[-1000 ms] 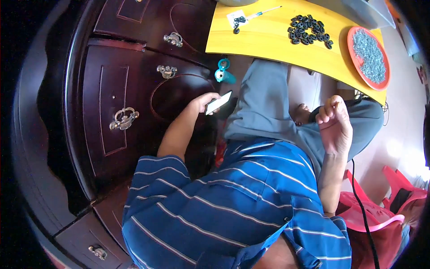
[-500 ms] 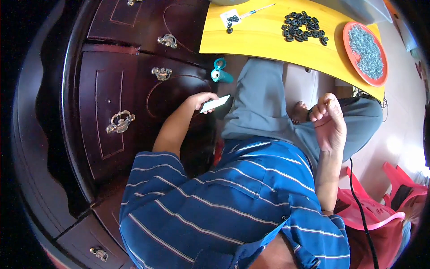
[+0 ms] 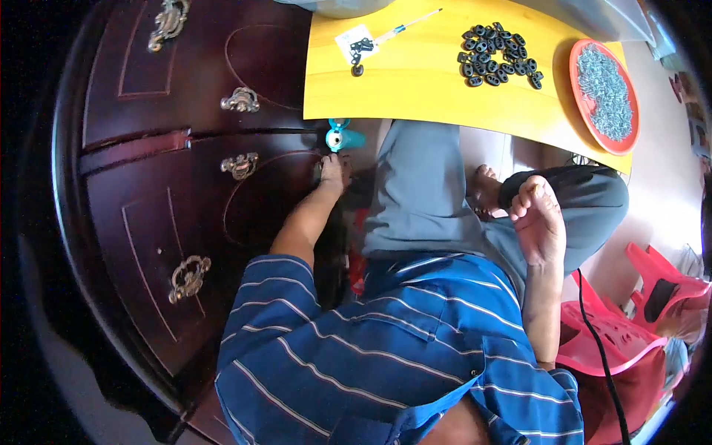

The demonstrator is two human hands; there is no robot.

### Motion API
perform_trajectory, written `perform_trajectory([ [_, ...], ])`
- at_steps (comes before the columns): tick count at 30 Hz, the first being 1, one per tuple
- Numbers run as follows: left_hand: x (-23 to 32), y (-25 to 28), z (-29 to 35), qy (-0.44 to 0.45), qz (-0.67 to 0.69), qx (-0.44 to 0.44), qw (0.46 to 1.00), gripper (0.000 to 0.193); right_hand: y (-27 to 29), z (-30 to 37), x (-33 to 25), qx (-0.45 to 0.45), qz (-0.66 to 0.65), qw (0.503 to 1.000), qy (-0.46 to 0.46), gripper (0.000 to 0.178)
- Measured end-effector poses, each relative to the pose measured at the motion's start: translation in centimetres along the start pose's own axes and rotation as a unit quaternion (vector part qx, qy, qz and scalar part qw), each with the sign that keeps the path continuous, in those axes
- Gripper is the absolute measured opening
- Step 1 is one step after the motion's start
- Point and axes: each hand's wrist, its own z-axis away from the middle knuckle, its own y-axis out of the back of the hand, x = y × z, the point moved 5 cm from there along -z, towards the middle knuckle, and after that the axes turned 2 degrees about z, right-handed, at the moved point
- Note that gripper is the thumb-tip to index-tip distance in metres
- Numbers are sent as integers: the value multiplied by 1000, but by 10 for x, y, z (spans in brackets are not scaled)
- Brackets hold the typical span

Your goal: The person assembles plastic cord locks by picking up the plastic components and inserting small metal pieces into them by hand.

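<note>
My left hand [image 3: 335, 175] is low beside the dark drawers, close to a teal bottle [image 3: 348, 139] whose lid stands open. A dark edge [image 3: 318, 173] shows at that hand's left side, apparently the phone; its bright face is out of sight. My right hand [image 3: 539, 222] is raised above my bent right leg, palm up, its fingers curled and the thumb against them. Anything pinched there is too small to make out. Ahead on the yellow table [image 3: 415, 96] lie several small black oval parts [image 3: 495, 55].
An orange-red plate [image 3: 575, 74] piled with small metal pieces [image 3: 604, 93] sits at the table's right. A screwdriver [image 3: 404, 28] and a white packet [image 3: 348, 37] with black pieces lie at its left. Dark wooden drawers [image 3: 148, 222] line the left; a pink chair [image 3: 608, 345] is at right.
My left hand has moved forward to beside the teal bottle, and the phone's bright face no longer shows. My right hand stays raised and curled. The view has shifted slightly.
</note>
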Motion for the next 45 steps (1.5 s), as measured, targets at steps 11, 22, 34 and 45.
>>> perform_trajectory([
  [11, 5, -34, -40, -65, -135, -8, 989, 48, -7, -31, 17, 39, 31, 998, -41, 18],
  [22, 22, -45, -48, -59, -78, -12, 995, 48, -2, -40, 25, 71, 41, 994, -76, 17],
  [34, 16, -85, -60, -102, -116, -34, 988, 59, -9, -50, 44, 69, 54, 990, -110, 16],
  [45, 12, -55, -43, -83, -48, -33, 995, 55, -5, -47, 45, 72, 57, 988, -121, 14],
])
